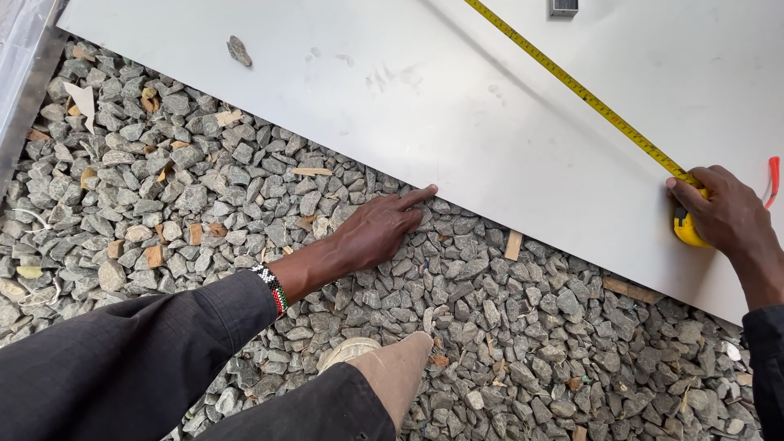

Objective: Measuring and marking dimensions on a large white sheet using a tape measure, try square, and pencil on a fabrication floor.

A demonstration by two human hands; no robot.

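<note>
We are pinching the yellow tape measure (pixel 688 229) in our right hand (pixel 727 216) at three o'clock on the big white sheet (pixel 457 106). Our left hand (pixel 377 233) is pointing one finger at its edge. The tape looks thin, bendy and springy, so we are gripping its hard case.

Yellow tape measure (pixel 684 229), case mostly hidden under a hand near the sheet's lower right edge, blade (pixel 572 84) drawn out taut and diagonal toward the upper middle, large pale metal sheet (pixel 457 106), flat, seemingly resting on grey gravel.
</note>
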